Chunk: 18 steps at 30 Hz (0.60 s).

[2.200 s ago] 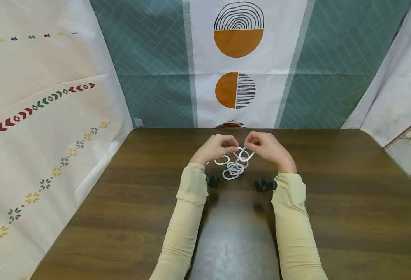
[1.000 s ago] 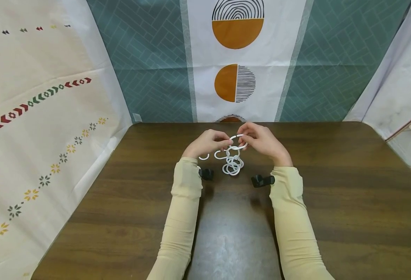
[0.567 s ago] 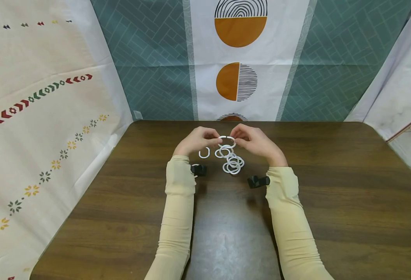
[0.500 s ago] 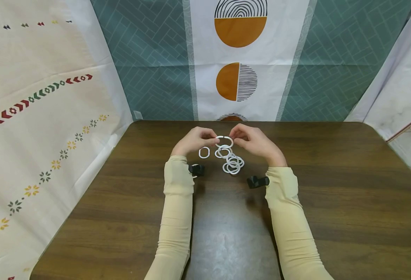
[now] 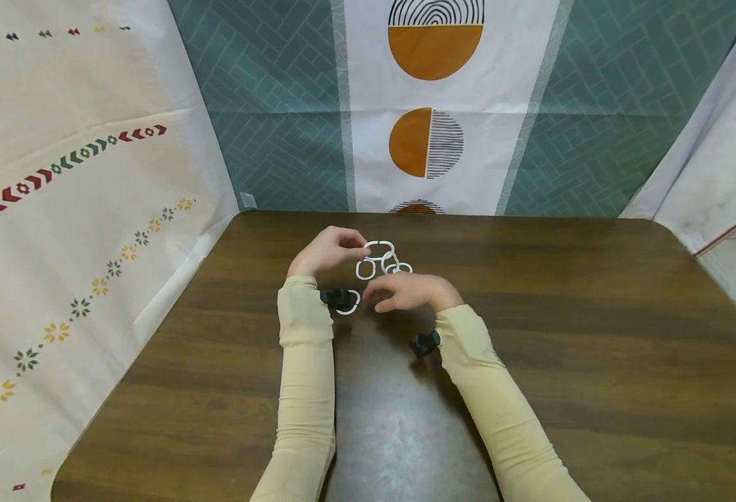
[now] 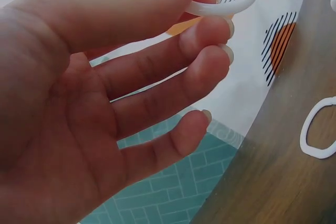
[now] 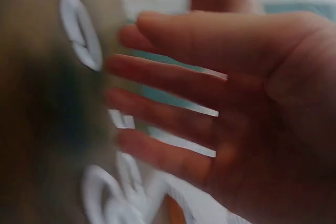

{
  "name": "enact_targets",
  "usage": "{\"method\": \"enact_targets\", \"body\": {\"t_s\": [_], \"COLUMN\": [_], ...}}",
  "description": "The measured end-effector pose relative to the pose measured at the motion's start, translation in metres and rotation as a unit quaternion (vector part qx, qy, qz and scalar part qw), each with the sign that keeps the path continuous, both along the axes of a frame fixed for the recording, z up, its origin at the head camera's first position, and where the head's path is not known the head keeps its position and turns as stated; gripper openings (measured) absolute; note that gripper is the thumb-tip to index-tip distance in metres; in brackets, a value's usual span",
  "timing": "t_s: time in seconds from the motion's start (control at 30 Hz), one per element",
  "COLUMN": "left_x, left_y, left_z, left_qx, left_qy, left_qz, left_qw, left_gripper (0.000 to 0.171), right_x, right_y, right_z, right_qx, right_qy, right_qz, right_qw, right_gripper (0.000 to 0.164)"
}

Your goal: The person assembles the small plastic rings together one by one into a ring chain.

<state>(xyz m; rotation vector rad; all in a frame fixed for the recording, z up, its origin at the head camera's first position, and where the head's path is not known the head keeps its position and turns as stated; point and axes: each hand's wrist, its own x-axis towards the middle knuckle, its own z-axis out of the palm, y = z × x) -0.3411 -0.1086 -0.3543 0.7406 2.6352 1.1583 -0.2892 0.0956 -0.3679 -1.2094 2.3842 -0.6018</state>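
Note:
My left hand (image 5: 326,252) pinches a white plastic chain link (image 5: 380,242) between thumb and fingers, raised over the far part of the table. Other white links (image 5: 387,263) hang joined from it; my right hand (image 5: 410,291) covers the lower part of this chain in the head view. That right hand holds nothing, its fingers extended leftward towards a loose oval link (image 5: 358,300) beside the left wrist camera. Another loose link (image 5: 365,279) lies just below the left fingertips. In the blurred right wrist view, a separate link (image 7: 90,59) shows past the fingertips.
The brown wooden table (image 5: 569,335) extends widely to both sides. A black camera (image 5: 341,300) on the left wrist partly hides the loose link. Behind the table's far edge hangs a teal and white patterned cloth (image 5: 280,153).
Both hands have shifted left, the left one carrying the linked end of the chain. The right hand has let go of the link and come down nearer the front.

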Motion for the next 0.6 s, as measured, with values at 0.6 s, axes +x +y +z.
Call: {"method": "enact_targets", "body": {"t_s": [0.6], "left_x": [0.0], "left_y": [-0.003], "left_z": [0.001], "left_qx": [0.003], "left_qy": [-0.008], "left_qz": [0.0], "left_qw": [1.0], "left_gripper": [0.018], "right_x": [-0.002], "right_y": [-0.021], "right_z": [-0.02], "right_qx": [0.049], "right_qy": [0.058], "right_qz": [-0.027], "right_qw": [0.997], "right_gripper": [0.033]}}
